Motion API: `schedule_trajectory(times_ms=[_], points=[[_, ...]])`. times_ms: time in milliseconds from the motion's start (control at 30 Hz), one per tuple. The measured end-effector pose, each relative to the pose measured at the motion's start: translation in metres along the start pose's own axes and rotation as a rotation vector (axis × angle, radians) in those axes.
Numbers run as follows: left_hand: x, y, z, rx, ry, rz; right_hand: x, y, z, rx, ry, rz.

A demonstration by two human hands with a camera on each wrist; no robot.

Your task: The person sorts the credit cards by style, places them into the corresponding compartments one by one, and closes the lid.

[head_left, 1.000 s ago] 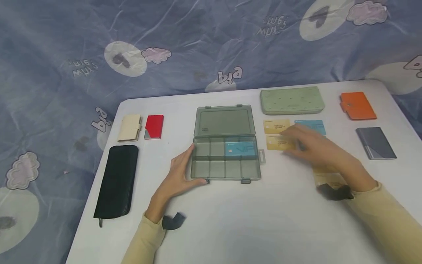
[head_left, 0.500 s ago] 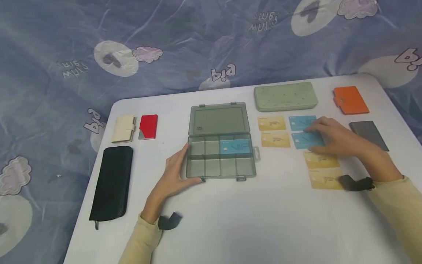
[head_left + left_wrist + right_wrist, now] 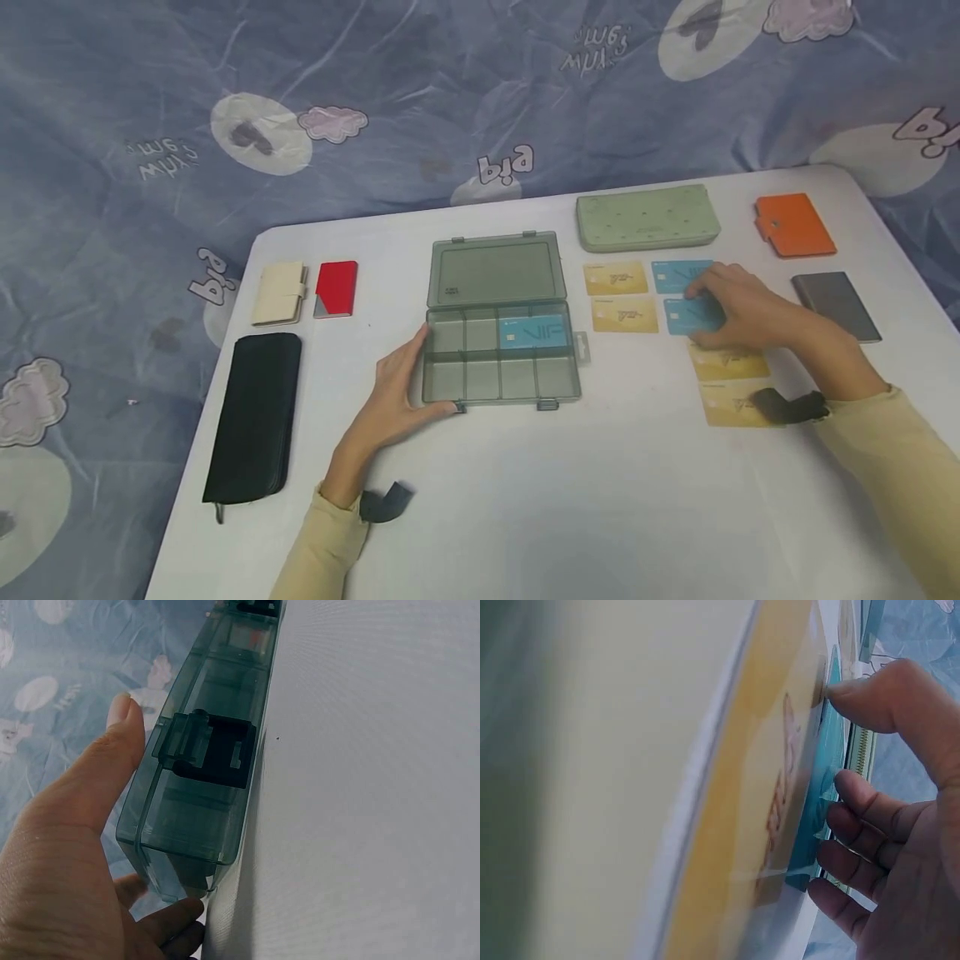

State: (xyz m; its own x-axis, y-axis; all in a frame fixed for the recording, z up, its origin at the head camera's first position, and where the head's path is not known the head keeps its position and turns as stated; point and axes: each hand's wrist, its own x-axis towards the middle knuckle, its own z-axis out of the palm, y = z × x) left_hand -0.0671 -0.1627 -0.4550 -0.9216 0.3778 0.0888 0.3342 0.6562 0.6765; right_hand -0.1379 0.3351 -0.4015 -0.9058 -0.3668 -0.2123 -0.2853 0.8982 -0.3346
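My left hand rests at the left side of an open, divided grey-green plastic box, thumb out along its front edge by a latch. In the left wrist view, the fingertips touch the box's near corner and the thumb lies beside its upper edge. A blue card lies in a rear compartment. To the right, my right hand pinches the lower blue card by its edges, thumb on the near edge and fingertips at the far one. Another blue card lies just behind, partly hidden by the fingers.
Gold cards lie left of the right hand, more gold cards under its wrist. Behind sits a green case. An orange card holder and grey holder lie right; black wallet, red holder and cream holder left.
My right hand has moved right from over the gold cards to the lower blue card, and its fingers have settled at that card's edges. The left hand stays at the box.
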Motion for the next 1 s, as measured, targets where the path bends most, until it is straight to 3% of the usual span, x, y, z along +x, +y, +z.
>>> schedule_trajectory(times_ms=[267, 733, 867, 1000], points=[[-0.001, -0.002, 0.0, -0.01, -0.001, 0.02, -0.002, -0.001, 0.002, 0.029, -0.003, 0.05], [-0.001, -0.002, 0.0, -0.001, -0.002, 0.009, -0.002, -0.002, 0.0, -0.033, 0.022, 0.004], [0.0, -0.002, 0.0, -0.001, -0.009, 0.0, -0.004, -0.012, -0.006, -0.035, 0.073, -0.008], [0.0, -0.001, -0.001, -0.005, -0.002, 0.004, 0.002, -0.039, -0.016, 0.004, 0.173, -0.115]])
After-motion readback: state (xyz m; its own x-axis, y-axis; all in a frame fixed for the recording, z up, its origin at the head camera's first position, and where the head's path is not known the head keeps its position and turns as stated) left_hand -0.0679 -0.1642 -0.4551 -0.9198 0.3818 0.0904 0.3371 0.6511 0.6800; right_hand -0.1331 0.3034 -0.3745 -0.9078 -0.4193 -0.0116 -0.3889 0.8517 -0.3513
